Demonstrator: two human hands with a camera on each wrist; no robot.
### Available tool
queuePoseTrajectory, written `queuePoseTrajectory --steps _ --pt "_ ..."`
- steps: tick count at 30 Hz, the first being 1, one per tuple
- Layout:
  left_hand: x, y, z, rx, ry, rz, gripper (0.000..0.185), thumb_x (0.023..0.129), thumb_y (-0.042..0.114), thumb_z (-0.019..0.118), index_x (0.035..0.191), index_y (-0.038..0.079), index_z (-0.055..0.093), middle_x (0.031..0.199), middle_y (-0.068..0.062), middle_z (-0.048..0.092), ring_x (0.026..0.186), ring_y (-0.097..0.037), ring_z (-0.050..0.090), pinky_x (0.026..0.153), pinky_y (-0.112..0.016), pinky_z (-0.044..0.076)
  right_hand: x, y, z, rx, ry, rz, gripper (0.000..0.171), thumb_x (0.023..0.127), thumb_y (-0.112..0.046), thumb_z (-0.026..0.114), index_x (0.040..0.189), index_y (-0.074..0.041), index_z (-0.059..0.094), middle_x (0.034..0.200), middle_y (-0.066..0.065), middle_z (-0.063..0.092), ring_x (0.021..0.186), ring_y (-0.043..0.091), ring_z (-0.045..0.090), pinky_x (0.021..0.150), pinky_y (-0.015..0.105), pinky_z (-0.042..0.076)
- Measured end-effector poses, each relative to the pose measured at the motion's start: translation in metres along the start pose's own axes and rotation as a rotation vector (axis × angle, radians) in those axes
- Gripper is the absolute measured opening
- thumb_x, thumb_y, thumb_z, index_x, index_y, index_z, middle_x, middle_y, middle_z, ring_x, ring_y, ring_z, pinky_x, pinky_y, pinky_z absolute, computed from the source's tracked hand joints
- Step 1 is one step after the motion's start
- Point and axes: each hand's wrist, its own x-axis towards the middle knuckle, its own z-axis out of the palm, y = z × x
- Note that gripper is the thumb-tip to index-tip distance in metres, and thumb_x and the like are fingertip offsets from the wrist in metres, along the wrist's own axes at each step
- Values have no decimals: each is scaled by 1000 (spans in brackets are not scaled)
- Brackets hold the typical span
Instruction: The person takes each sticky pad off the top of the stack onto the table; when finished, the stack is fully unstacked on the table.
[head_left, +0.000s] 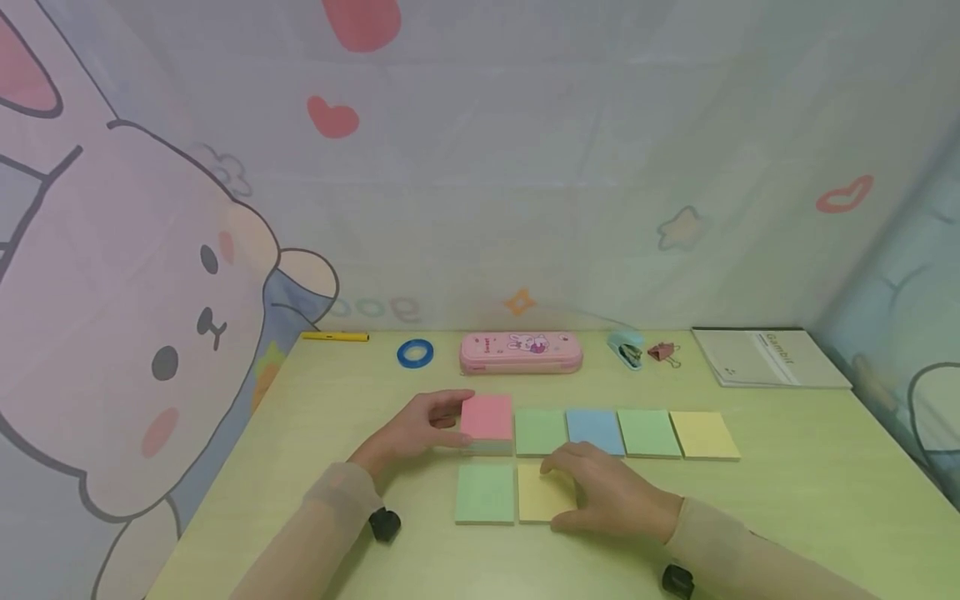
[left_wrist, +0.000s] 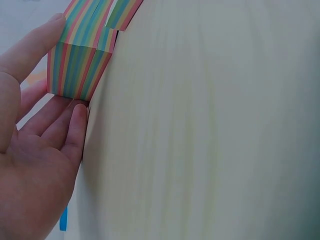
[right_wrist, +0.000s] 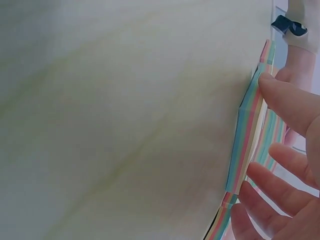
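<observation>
1. As the thumb of the left hand (head_left: 416, 429) sits low against the left side of the pink block (head_left: 487, 417) and its fingers reach behind the upper edge, that hand grips the block, bent only partway; the wide grip probably suits its height, since a greenish band below the pink top suggests two blocks stacked.
2. Thumb and bent fingers of the right hand (head_left: 615, 492) span the yellow block (head_left: 538, 493) at lower centre from edge to edge; they appear to hold it by its sides, perhaps to square it beside the green block (head_left: 485, 495) on its left.
3. Near mid-frame, the pink block begins a row running right: a second green block (head_left: 538, 430), a blue block (head_left: 592, 427), a third green one and another yellow one (head_left: 705, 435). The small gaps look meant for order.
4. Relative to the hands, the pink block lies just right of the left hand, touching it; the yellow block lies left of the right hand, partly beneath its fingers.
5. Along the top of the table (head_left: 285, 417) lie a pen (head_left: 336, 337), tape (head_left: 415, 353), case (head_left: 521, 352) and notebook (head_left: 772, 358), well apart from both hands, presumably to leave working room.
</observation>
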Motion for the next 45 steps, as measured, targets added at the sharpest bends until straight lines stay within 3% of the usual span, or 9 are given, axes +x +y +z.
queuePoseTrajectory --steps 20,30,33,37,45 --pt "-2 -1 -1 -5 6 -6 77 92 17 84 158 6 47 158 -12 52 143 -30 53 121 -44 42 7 -6 -4 -9 3 34 56 83 -41 89 127 -12 69 126 -3 69 119 19 61 106 43 54" --pt "-4 -2 1 -18 -8 -4 81 91 15 84 159 5 41 160 -13 49 147 -32 48 124 -45 38 62 -14 -15 57 62 11 61 93 -40 81 140 -7 60 144 8 58 135 27 54 114 47 49" --pt "-3 -5 2 -20 -22 0 83 90 15 85 160 6 40 160 -12 48 148 -32 47 125 -44 37 80 -15 -14 44 16 44 72 93 -46 80 148 -8 55 156 14 50 145 31 46 119 49 45" --pt "-1 -6 4 -14 -33 3 84 90 17 86 160 7 40 162 -11 47 149 -32 46 125 -44 36 98 -15 -10 36 -59 89 84 93 -56 76 159 -12 45 169 12 34 154 31 34 124 51 38" --pt "-1 -1 2 19 -16 1 87 90 17 86 162 8 37 162 -10 47 149 -30 46 125 -43 36 114 -11 -7 17 -99 81 82 95 -60 72 160 -16 46 156 3 53 145 24 48 122 46 41"
